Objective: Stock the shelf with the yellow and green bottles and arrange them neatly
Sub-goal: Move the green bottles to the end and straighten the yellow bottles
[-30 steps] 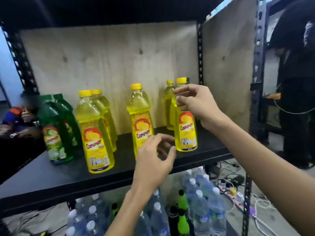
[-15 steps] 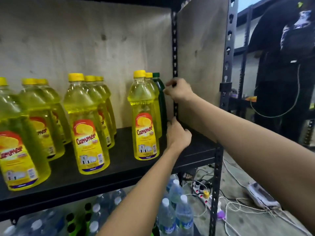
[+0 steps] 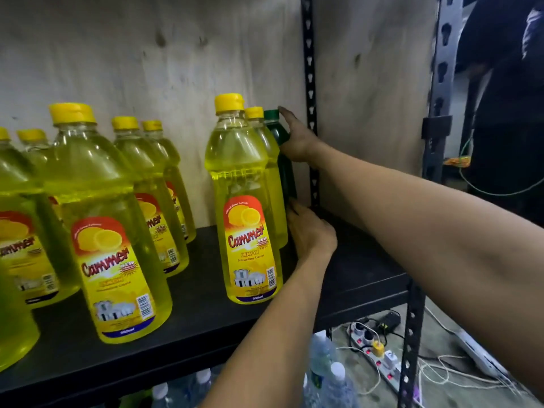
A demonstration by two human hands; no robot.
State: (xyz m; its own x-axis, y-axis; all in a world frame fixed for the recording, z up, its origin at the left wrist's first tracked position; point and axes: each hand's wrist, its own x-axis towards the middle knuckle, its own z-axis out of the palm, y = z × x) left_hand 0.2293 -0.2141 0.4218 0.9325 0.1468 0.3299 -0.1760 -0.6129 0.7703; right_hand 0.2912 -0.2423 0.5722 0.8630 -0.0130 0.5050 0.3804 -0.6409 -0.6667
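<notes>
1. The green bottle [image 3: 283, 169] stands in the back right corner of the black shelf [image 3: 359, 278], behind two yellow bottles [image 3: 240, 184].
2. The right hand [image 3: 297, 141] holds its top part — fingers wrapped round it.
3. The left hand [image 3: 312, 235] reaches to its bottom — the fingertips are hidden, so I cannot tell how they lie.
</notes>
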